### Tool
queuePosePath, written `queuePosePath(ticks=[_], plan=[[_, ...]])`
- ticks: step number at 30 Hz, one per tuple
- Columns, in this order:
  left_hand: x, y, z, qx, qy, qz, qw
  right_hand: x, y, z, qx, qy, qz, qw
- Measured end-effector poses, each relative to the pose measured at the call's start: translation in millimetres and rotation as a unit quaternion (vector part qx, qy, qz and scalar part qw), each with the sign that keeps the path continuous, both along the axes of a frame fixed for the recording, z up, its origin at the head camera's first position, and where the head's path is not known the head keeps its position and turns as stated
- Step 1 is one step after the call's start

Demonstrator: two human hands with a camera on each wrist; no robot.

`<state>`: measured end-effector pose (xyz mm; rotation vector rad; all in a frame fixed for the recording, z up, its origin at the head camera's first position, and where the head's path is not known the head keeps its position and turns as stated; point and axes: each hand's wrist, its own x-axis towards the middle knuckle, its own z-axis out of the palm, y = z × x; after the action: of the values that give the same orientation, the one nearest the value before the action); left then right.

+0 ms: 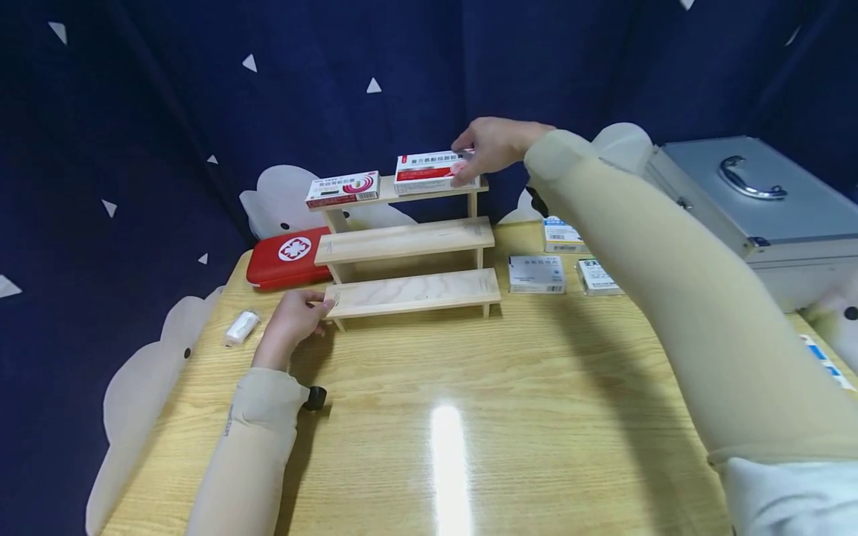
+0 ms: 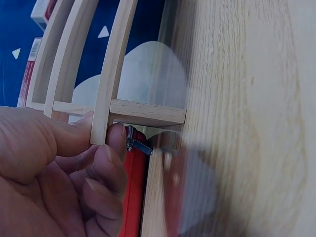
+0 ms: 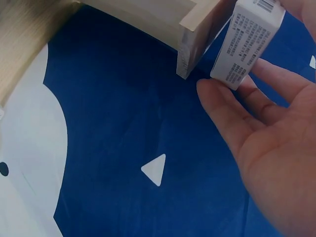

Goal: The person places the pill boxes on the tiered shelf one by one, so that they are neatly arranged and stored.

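A three-tier wooden shelf (image 1: 415,290) stands on the table. My left hand (image 1: 295,318) pinches the left end of its lowest board (image 2: 106,94) between thumb and fingers. On the right part of the top tier lies a white and red medicine box (image 1: 429,173). My right hand (image 1: 499,145) grips that box at its right end, thumb in front and fingers behind; the right wrist view shows the printed end of the box (image 3: 247,47) between them, beside the board's end (image 3: 190,47). Another medicine box (image 1: 343,188), white with pink and red, lies on the top tier's left end.
A red first-aid case (image 1: 284,260) sits behind the shelf's left side, with a small white wrapped packet (image 1: 242,327) in front of it. Several medicine boxes, one silvery (image 1: 536,275), lie right of the shelf. A metal case (image 1: 771,193) stands at the back right.
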<state>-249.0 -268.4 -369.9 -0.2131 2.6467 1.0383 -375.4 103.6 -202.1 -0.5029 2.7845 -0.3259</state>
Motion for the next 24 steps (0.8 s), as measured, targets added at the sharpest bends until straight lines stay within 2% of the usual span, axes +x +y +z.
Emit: queuePosePath(ticks=[9,24], plan=[[3.4,-1.3,-1.2,0.002,0.016,-0.004,0.9999,-3.6,-7.4,-3.6,0.001,-0.012,0.007,0.9999],[6.5,-0.5,2.4,-0.003,0.014,-0.003,0.9999,-3.5,-6.3,-3.0,0.017,-0.021,0.002,0.9996]])
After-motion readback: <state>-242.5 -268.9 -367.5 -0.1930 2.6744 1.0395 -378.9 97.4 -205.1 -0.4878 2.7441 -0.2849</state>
